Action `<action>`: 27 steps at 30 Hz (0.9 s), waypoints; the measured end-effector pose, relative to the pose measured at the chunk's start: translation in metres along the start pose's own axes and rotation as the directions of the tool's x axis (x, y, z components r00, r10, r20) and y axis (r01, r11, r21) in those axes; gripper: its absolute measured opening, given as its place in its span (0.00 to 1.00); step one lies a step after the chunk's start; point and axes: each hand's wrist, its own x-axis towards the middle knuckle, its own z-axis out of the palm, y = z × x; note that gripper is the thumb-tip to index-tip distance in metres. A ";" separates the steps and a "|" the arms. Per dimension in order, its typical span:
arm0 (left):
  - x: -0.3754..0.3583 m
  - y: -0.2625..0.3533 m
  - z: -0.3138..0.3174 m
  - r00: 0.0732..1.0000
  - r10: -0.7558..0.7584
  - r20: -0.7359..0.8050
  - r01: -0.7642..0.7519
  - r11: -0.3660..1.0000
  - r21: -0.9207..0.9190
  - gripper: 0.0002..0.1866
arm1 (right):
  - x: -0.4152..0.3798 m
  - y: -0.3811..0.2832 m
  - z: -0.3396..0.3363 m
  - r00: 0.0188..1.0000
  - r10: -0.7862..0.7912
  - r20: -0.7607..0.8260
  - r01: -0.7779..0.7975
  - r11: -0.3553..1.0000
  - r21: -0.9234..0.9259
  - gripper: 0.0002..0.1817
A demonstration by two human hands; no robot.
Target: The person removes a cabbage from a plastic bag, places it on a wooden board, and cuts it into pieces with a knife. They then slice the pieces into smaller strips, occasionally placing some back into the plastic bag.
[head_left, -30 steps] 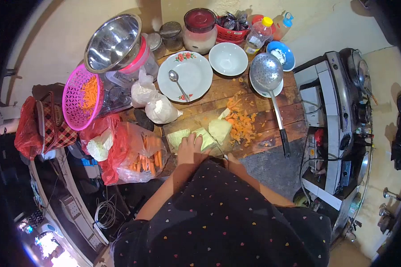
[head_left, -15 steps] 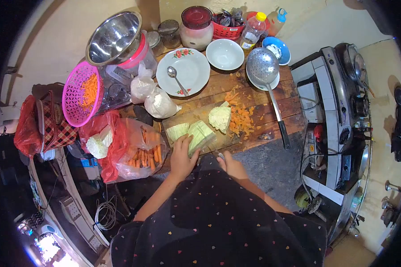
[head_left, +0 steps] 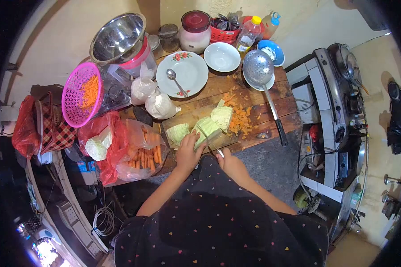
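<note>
we are cutting cabbage on a wooden board, seen from above, with the work partly done.

our left hand (head_left: pixel 188 151) lies flat with fingers spread over a cabbage wedge (head_left: pixel 203 128) in the middle of the chopping board (head_left: pixel 173 122), holding it down. our right hand (head_left: pixel 231 163) is closed around the handle of a knife (head_left: pixel 208 140), whose blade rests across that wedge. another cabbage piece (head_left: pixel 177 132) lies just left of it and a third cabbage chunk (head_left: pixel 222 116) just behind; all three look like large pieces, not yet shredded. chopped carrot (head_left: pixel 240 120) already sits in a heap at the board's right edge, and grated carrot fills the pink basket (head_left: pixel 78 95). whole carrots (head_left: pixel 145 156) wait in a plastic bag to the left, so we judge much cutting remains.
</note>
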 end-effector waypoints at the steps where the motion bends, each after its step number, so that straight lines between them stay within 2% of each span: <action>1: 0.000 -0.001 0.001 1.000 0.010 -0.008 -0.010 1.000 0.000 0.20 | 0.000 -0.001 0.000 1.000 -0.005 0.002 0.005 1.000 -0.005 0.17; 6: -0.004 -0.004 0.002 0.999 0.032 -0.040 -0.032 0.999 -0.002 0.19 | 0.002 -0.004 0.002 0.999 -0.034 0.006 0.034 0.999 -0.026 0.17; 12: -0.008 -0.011 0.002 0.999 0.007 -0.048 -0.009 1.000 -0.027 0.18 | 0.013 -0.018 0.011 0.997 0.037 0.061 -0.031 0.996 -0.089 0.17; 18: -0.013 -0.018 0.002 0.997 -0.013 -0.077 0.011 0.999 -0.032 0.17 | 0.043 -0.010 0.042 1.000 0.012 0.004 -0.011 0.991 -0.131 0.17; 20: -0.010 -0.014 0.001 0.998 0.000 -0.056 0.000 1.000 -0.001 0.17 | 0.055 -0.003 0.053 1.000 0.026 -0.004 -0.027 0.994 -0.106 0.17; 23: -0.007 -0.010 0.002 0.994 0.027 -0.107 -0.027 1.000 -0.006 0.17 | 0.057 0.002 0.051 0.999 0.034 -0.005 -0.034 0.997 -0.067 0.17; 27: -0.006 -0.006 0.006 0.997 0.020 -0.071 -0.022 0.999 -0.028 0.17 | 0.047 0.009 0.046 0.999 0.051 0.008 -0.051 0.999 -0.017 0.17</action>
